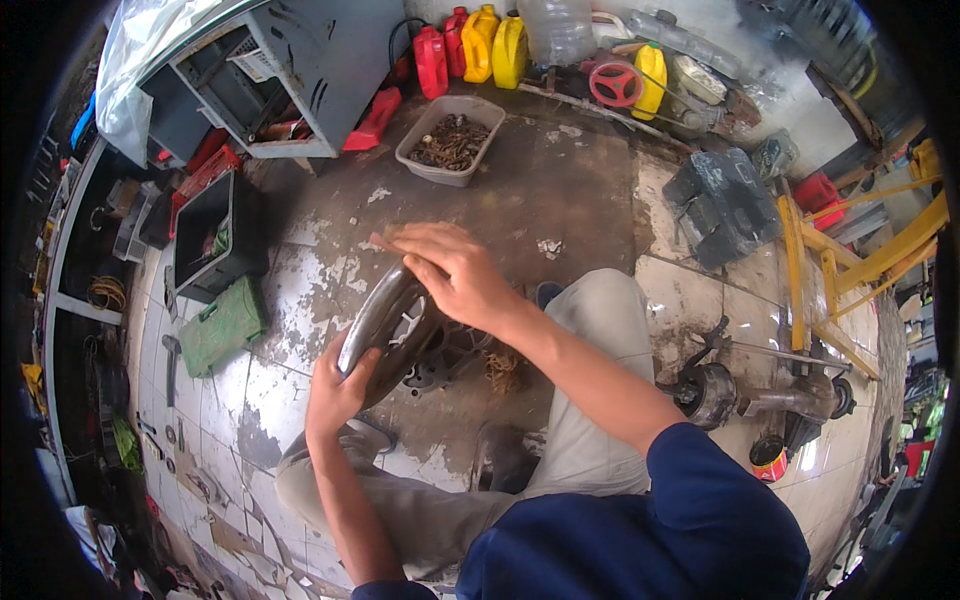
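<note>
Wheel (385, 320) stands on edge on floor (560, 190) btwn person's knees, centre frame. Left hand (335, 385) grips rim at 7 o'clock to steady it; right hand (455, 275) lies flat on top, approx 1 o'clock.

You wear a dark navy blue top; its fabric is plain, with no print, stripe or badge in view. The sleeves are short: the right one ends in a rounded, folded-looking hem above the elbow, and the left one shows only as a narrow cuff at the lower edge of the view. Both forearms are bare below them, with no watch, band or glove. Your left hand (335, 390) and right hand (455, 272) carry no rings that can be made out. Your trousers are light grey-beige, loose, creased at the knees, and soiled with darker smudges. Your footwear is dark; its type cannot be told.
</note>
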`<state>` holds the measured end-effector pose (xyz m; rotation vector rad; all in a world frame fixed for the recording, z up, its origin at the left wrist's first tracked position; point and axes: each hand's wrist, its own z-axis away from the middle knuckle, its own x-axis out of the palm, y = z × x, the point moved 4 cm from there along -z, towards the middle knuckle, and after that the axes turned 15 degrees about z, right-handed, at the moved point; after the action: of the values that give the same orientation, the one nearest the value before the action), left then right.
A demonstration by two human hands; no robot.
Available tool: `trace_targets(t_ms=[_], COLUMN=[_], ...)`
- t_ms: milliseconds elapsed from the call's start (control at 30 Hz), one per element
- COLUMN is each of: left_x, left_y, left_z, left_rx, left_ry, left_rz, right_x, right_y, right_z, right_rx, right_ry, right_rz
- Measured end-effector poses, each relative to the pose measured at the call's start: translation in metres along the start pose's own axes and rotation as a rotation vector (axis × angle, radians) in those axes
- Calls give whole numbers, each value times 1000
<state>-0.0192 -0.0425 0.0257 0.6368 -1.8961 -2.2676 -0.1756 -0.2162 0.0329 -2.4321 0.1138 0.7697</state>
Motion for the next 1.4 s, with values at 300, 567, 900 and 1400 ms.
trace_targets(t_ms=[300,567,900,1400], left_x=[2,3,6,6], left_y=[1,2,4,1], left_z=[-3,-2,-1,2], left_rx=[-14,47,21,-22], left_ry=[-8,-21,-37,33], left_rz=[-16,-28,-15,-13], right_x=[-5,-1,-4,-7], right_y=[1,26,33,11], right_z=[-2,2,4,1], right_rx=[20,257,269,74], right_ry=[-27,-88,-61,-46], right_rz=[-46,-58,9,14])
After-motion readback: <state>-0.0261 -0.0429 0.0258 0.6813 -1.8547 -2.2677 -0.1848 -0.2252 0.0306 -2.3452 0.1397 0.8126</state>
